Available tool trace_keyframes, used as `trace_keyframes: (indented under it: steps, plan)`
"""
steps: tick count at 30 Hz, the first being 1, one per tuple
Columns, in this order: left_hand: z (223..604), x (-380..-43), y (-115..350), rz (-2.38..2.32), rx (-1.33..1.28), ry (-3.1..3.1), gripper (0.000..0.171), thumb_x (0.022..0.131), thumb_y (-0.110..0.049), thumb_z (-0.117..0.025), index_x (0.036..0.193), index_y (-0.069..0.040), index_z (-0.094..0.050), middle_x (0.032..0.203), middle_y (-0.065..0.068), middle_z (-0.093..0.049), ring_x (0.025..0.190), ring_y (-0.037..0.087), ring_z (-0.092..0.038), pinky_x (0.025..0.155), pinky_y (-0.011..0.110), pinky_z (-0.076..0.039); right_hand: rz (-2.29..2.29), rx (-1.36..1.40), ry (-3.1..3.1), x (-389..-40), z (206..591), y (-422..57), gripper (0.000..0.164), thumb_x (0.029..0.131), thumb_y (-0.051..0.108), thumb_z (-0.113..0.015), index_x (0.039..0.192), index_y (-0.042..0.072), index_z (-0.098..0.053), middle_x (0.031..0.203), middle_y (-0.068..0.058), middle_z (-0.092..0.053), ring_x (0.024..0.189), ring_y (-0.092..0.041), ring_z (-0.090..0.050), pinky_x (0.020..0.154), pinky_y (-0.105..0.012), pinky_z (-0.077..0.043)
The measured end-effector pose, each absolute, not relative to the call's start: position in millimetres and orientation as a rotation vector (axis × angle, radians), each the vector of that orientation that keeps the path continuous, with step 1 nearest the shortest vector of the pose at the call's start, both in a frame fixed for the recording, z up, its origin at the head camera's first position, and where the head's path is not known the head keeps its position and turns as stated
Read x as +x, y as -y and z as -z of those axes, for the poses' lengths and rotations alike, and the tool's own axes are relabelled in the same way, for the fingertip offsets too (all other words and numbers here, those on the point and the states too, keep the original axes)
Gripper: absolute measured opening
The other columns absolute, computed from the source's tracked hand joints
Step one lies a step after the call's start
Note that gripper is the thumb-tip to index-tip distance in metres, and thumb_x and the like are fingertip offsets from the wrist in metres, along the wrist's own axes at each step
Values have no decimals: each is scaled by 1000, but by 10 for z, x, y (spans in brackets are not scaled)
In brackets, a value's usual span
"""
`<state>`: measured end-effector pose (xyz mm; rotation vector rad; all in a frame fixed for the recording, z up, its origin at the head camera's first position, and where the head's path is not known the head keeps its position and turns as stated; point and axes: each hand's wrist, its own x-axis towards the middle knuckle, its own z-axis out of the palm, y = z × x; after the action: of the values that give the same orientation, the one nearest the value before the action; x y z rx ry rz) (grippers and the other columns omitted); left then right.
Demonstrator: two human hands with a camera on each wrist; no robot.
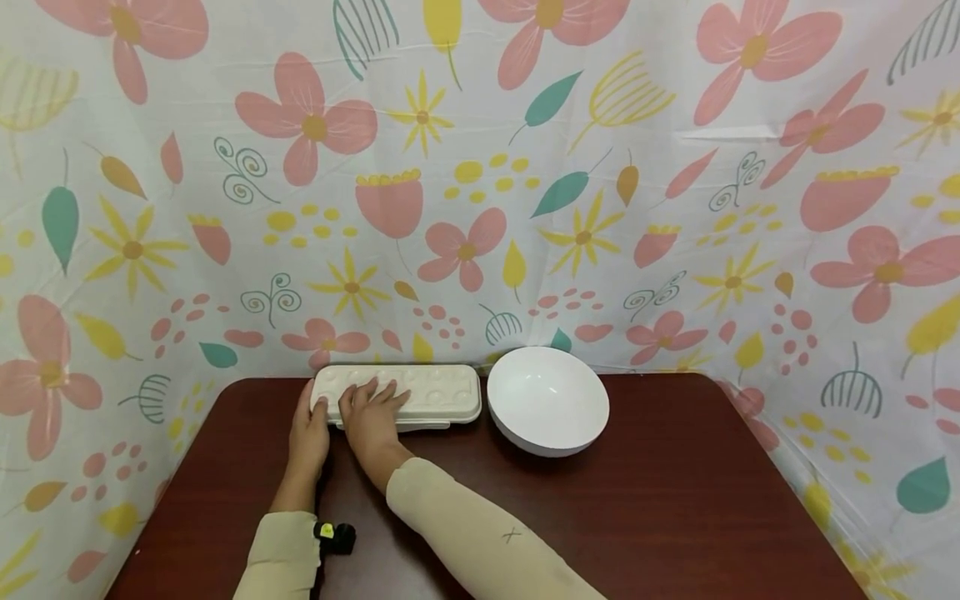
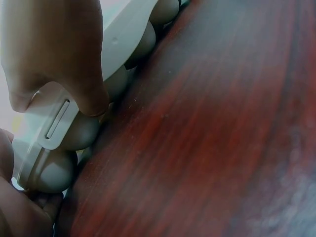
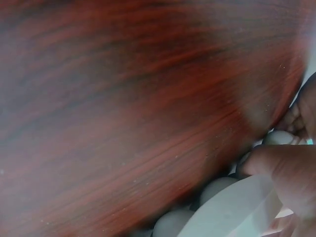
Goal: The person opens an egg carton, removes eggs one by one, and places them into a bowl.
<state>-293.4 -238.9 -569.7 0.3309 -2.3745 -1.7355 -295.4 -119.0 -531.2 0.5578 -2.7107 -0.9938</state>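
A cream plastic egg box (image 1: 442,393) with rounded bumps on its lid lies near the table's back edge. My left hand (image 1: 306,437) grips its left end, the thumb at the near corner. With fingers spread, my right hand (image 1: 371,425) presses on the left part of the lid; its thumb reaches down over the front edge. In the left wrist view that thumb lies beside a slotted latch (image 2: 58,121), above the rounded cups (image 2: 53,170) of the base. The right wrist view shows the rim (image 3: 232,207) and the right thumb close up.
A white bowl (image 1: 551,400) stands right of the egg box, close to its end. The dark red wooden table (image 1: 660,500) ends at a flowered cloth (image 1: 465,192) hung behind and at the sides. A small black device (image 1: 337,537) sits at the left wrist.
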Motion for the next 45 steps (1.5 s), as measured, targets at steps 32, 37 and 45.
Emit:
trace_keyframes:
  steps: [32, 37, 45]
  plan:
    - [5739, -2963, 2393, 1663, 301, 2376, 61, 109, -44, -28, 164, -21, -14, 169, 17, -17, 155, 40, -16, 124, 62, -16, 1054, 551, 2629, -2949, 5343, 1279, 50, 112, 39, -23, 153, 9, -26, 151, -18, -49, 124, -43, -62, 84, -55, -60]
    - [5762, -2975, 2394, 1647, 277, 2361, 61, 110, -42, -28, 164, -18, -14, 168, 18, -19, 154, 40, -18, 124, 61, -18, 1053, 549, 2655, -2944, 5349, 1289, 51, 113, 36, -20, 156, 10, -24, 154, -18, -48, 126, -44, -60, 86, -56, -59]
    - [5747, -2961, 2386, 1640, 296, 2372, 61, 110, -43, -29, 164, -19, -16, 167, 20, -21, 153, 42, -20, 122, 63, -18, 1073, 537, 2654, -2935, 5384, 1291, 54, 112, 39, -21, 159, 11, -21, 156, -20, -44, 129, -46, -58, 88, -57, -58]
